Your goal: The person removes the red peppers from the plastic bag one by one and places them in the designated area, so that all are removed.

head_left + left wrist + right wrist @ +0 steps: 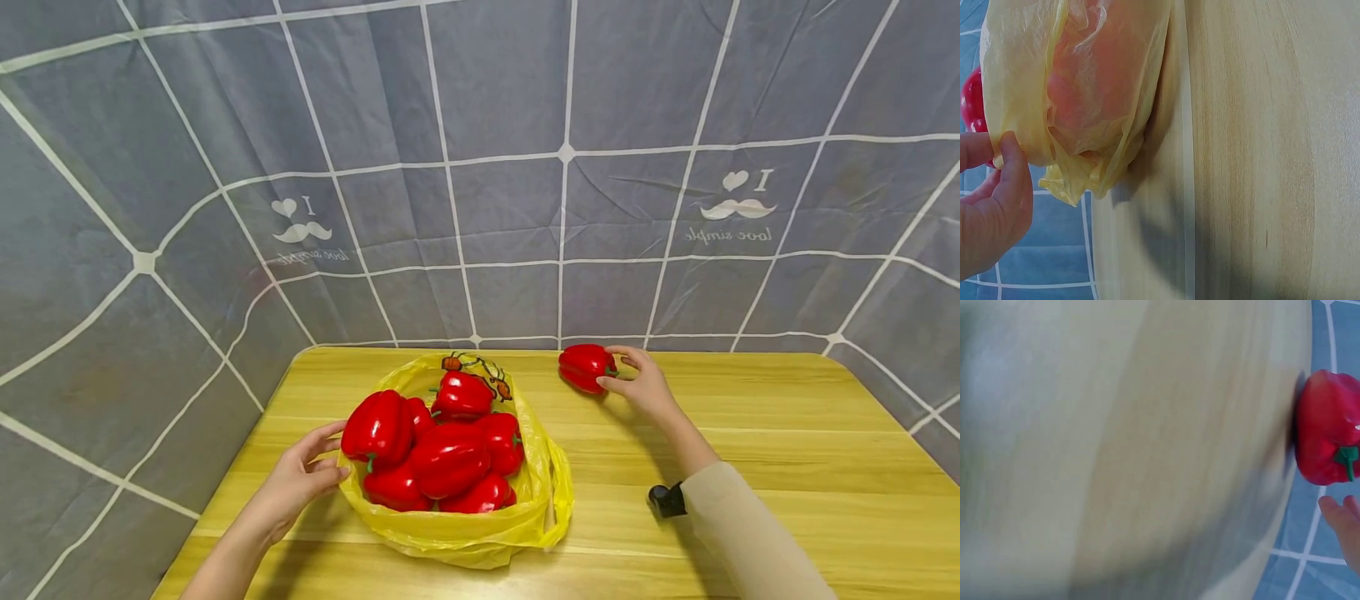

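A yellow plastic bag (465, 533), its mouth open upward, holds several glossy red bell peppers (450, 460). At the bag's left rim my left hand (296, 477) pinches the thin plastic between thumb and fingers; the left wrist view shows the thumb (1013, 156) on the bag's edge. Toward the back of the table lies one more red bell pepper (585, 368), its green stem facing right. My right hand (643, 385) is at its stem end, thumb and fingers spread. In the right wrist view a small gap separates the fingertips (1327, 505) from that pepper (1329, 428).
Everything stands on a light wood-grain table (787, 450). A grey curtain (510, 208) with white lines hangs behind and along the sides. A black strap piece (667, 500) sits on the right wrist. One bag handle (558, 492) droops at the right.
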